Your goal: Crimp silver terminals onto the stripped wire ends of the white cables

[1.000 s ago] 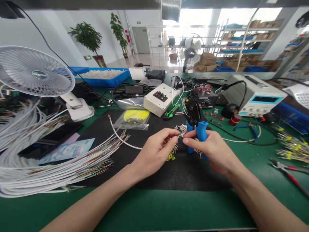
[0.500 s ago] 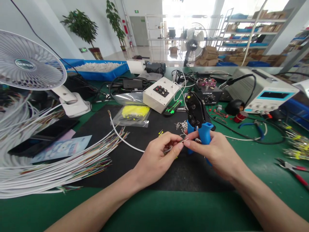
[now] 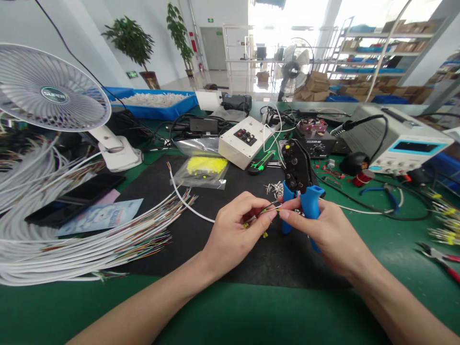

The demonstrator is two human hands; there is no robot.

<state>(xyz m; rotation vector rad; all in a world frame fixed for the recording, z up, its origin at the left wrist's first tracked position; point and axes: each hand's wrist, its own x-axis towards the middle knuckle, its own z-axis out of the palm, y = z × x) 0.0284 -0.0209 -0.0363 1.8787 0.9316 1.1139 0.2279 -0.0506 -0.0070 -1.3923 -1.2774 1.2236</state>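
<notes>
My left hand (image 3: 230, 235) is closed around the end of a white cable (image 3: 194, 213), its thumb and finger pinching thin coloured wires (image 3: 272, 208) that stick out toward the right. In my right hand (image 3: 334, 235) are crimping pliers (image 3: 297, 165) with a black head pointing up and blue handles. The thumb and forefinger of that hand meet at the wire tips, close to the left fingertips. Silver terminals (image 3: 275, 188) lie in a loose pile just behind the hands. Small yellow pieces (image 3: 265, 235) show beneath the left hand.
A bundle of white cables (image 3: 108, 249) spreads on the left below a white fan (image 3: 53, 93). Behind the black mat (image 3: 154, 177) are a bag of yellow pieces (image 3: 206, 166), a switch box (image 3: 244, 139) and a green-black cutter (image 3: 261, 163). Red-handled pliers (image 3: 440, 258) lie right.
The view has shifted slightly, so the scene sits a little further right. The fingertips have moved slightly on the wires, and more coloured strands show between the hands. Both hands keep their hold.
</notes>
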